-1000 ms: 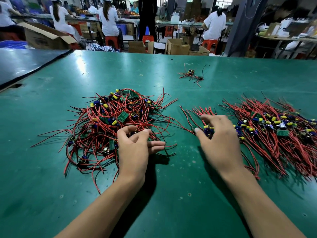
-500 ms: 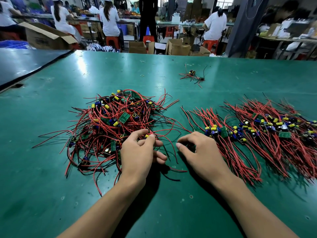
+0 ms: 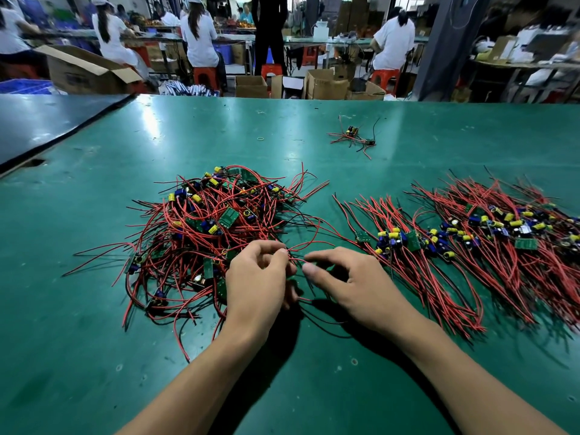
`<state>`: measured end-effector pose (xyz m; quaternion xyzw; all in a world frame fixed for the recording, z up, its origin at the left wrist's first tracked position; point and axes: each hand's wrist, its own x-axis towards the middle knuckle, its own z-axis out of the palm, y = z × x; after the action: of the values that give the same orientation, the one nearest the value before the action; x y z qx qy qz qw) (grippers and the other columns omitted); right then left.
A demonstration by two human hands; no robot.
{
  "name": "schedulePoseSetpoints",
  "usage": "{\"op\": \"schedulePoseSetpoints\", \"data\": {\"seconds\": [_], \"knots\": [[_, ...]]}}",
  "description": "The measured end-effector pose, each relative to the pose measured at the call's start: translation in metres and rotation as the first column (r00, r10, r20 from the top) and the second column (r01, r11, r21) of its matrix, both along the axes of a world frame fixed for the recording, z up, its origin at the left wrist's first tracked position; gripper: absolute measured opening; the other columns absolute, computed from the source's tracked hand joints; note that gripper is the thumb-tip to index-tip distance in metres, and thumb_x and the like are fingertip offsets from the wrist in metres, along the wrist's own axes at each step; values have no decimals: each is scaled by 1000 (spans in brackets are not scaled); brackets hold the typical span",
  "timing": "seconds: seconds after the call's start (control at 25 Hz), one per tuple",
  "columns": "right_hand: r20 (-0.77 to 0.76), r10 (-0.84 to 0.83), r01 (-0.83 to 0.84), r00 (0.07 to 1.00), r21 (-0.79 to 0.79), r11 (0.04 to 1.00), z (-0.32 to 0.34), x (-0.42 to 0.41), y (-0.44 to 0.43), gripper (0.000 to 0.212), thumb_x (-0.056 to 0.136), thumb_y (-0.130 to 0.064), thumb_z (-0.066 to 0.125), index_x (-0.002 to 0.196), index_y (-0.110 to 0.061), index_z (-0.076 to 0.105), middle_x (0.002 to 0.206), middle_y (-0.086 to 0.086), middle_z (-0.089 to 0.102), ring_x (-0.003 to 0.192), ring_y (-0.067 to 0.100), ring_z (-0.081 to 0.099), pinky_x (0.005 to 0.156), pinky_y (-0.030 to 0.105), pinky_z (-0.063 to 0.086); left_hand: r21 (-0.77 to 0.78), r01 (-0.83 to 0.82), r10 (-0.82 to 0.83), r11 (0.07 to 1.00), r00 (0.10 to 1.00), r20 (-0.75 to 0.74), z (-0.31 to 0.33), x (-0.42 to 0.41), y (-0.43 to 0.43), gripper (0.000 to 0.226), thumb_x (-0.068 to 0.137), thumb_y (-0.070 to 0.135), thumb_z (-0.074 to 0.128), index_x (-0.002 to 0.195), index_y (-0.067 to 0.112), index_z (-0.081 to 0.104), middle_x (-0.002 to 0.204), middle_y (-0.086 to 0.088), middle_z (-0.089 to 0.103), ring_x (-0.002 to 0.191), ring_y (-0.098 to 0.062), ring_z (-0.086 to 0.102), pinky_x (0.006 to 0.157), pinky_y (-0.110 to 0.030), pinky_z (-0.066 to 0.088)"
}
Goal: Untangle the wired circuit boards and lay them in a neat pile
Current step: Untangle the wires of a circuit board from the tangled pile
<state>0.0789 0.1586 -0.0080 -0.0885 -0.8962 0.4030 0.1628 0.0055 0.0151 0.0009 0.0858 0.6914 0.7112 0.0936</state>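
A tangled heap of green circuit boards (image 3: 213, 227) with red and black wires sits on the green counter (image 3: 188, 136), straightened boards (image 3: 470, 240) at right. The left hand (image 3: 257, 284) and right hand (image 3: 354, 284) pinch 1 red wire (image 3: 298, 261) between curled fingers.

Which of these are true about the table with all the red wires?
1. The tangled heap of red-wired green circuit boards lies on a green table. True.
2. The left hand pinches a thin red wire. True.
3. The combed-out pile of wired boards lies left of the heap. False: it lies right of it.
4. The right hand touches the small stray wire bundle far back. False: the bundle lies alone, apart from both hands.
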Motion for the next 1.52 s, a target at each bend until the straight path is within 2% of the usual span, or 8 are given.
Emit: {"op": "schedulePoseSetpoints", "data": {"seconds": [0.2, 0.4, 0.6, 0.76, 0.92, 1.08, 1.32, 1.52], "knots": [[-4, -33, 33, 999, -2, 999, -1, 1, 2, 9, 89, -26, 75, 95, -20, 79, 84, -10, 76, 78, 0, 67, 78, 24, 54, -184, -157, 72, 970, 914, -399, 0, -3, -3, 10, 89, 15, 64, 85, 24, 68, 71, 8, 68, 62, -6, 62, 60, -26, 51], [-140, -189, 145, 972, -273, 951, 8, 1, 12, 11, 92, -22, 71, 85, -16, 78, 76, -4, 74, 68, 1, 60, 70, 19, 50, -301, -227, 46, 926, 861, -506, -6, -6, -3, 14, 86, 19, 68, 99, 21, 68, 94, 8, 64, 79, -10, 57, 80, -35, 51], [-183, -93, 1, 979, -451, 893, 17, 6, 13, 12, 91, -19, 70, 92, -11, 79, 67, -10, 67, 62, -3, 55, 62, 8, 42, -287, -13, -81, 958, 946, -314, -4, 1, 0, 26, 89, 36, 68, 112, 23, 69, 98, 12, 71, 81, -5, 65, 86, -34, 55], [-174, -19, -76, 984, -519, 851, 19, 8, 10, 26, 83, -35, 70, 92, -13, 80, 65, -9, 63, 60, 0, 51, 57, 10, 39, -258, 77, -157, 963, 940, -304, -1, 4, 0, 17, 90, 26, 69, 106, 20, 72, 88, 7, 74, 78, -11, 69, 79, -37, 57], [-163, -45, -53, 986, -549, 834, 17, 5, 13, 31, 80, -43, 71, 89, -15, 79, 67, -7, 62, 57, 4, 48, 54, 13, 37, -113, 119, -138, 987, 972, -189, 1, 4, 2, 6, 94, 20, 63, 97, 18, 67, 81, 3, 76, 59, -1, 62, 56, -18, 48], [-108, -95, -5, 990, -687, 726, 15, 1, 22, 40, 83, -52, 63, 88, -15, 79, 70, -3, 60, 48, 9, 41, 44, 15, 31, 93, 131, -135, 987, 990, 43, 4, -1, 3, 16, 98, 20, 56, 93, 5, 59, 78, -6, 74, 46, -8, 48, 44, -22, 38], [45, 214, -82, 976, -833, 548, 13, 5, 25, 37, 77, -34, 80, 109, -16, 76, 85, 1, 66, 49, 11, 51, 39, 20, 38, 283, 221, -293, 933, 925, 242, 10, -3, 2, 15, 96, 18, 56, 83, 12, 61, 72, -9, 69, 51, -14, 53, 45, -22, 44], [18, 261, -147, 965, -788, 598, 14, 6, 16, 40, 84, -39, 74, 122, -26, 71, 85, 4, 68, 60, 9, 53, 52, 20, 43, 302, 426, -509, 853, 807, 299, 9, 5, 4, 11, 92, 15, 58, 83, 8, 58, 68, -11, 64, 49, -18, 55, 44, -23, 47]]}}
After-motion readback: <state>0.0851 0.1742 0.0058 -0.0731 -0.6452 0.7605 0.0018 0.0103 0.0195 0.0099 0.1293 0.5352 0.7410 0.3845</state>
